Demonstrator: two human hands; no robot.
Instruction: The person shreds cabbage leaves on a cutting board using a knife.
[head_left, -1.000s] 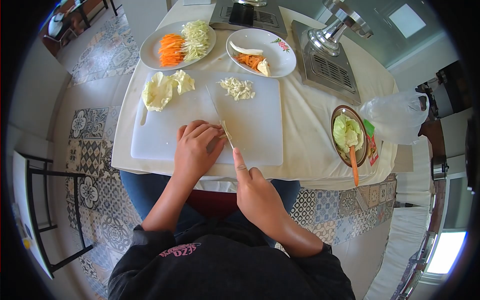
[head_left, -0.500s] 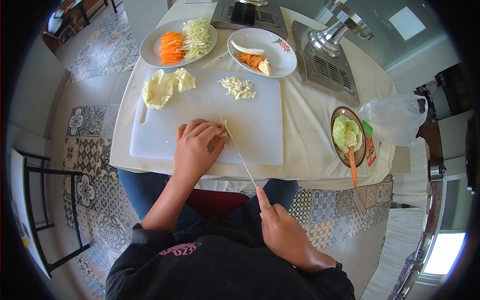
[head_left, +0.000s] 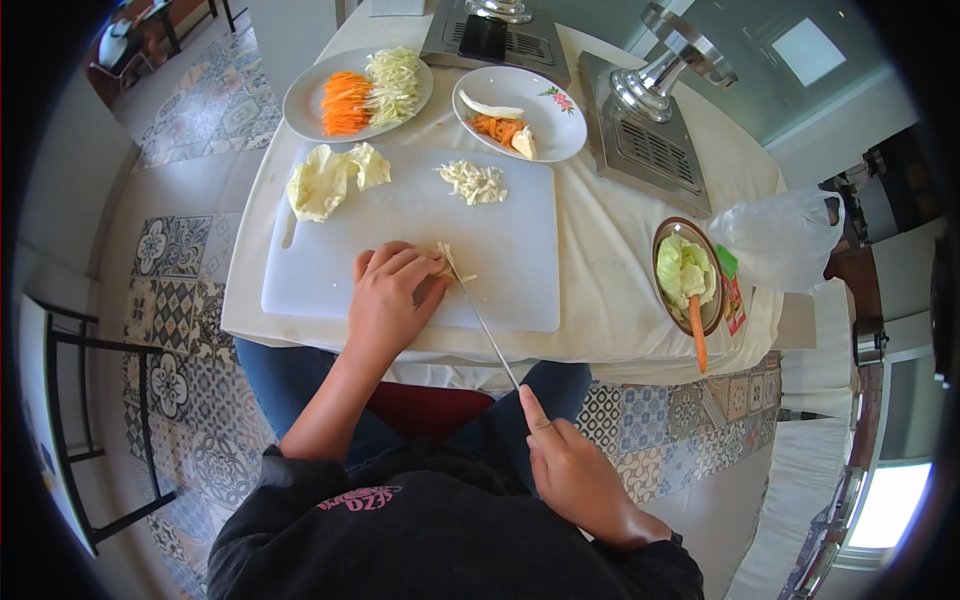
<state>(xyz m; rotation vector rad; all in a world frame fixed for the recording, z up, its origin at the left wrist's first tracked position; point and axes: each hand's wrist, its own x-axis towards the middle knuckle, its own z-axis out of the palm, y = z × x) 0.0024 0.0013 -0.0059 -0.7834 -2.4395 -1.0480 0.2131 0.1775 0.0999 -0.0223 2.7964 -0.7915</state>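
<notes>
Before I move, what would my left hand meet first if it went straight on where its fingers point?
Your left hand would probably meet the pale cabbage strips at its fingertips first, with the knife blade right beside them; exact depth is unclear.

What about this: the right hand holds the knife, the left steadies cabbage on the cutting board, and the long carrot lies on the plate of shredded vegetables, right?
No: the head view shows the long carrot in the brown-rimmed bowl, one end jutting out. Otherwise correct: the right hand holds the knife; the left hand steadies cabbage on the cutting board.
</notes>
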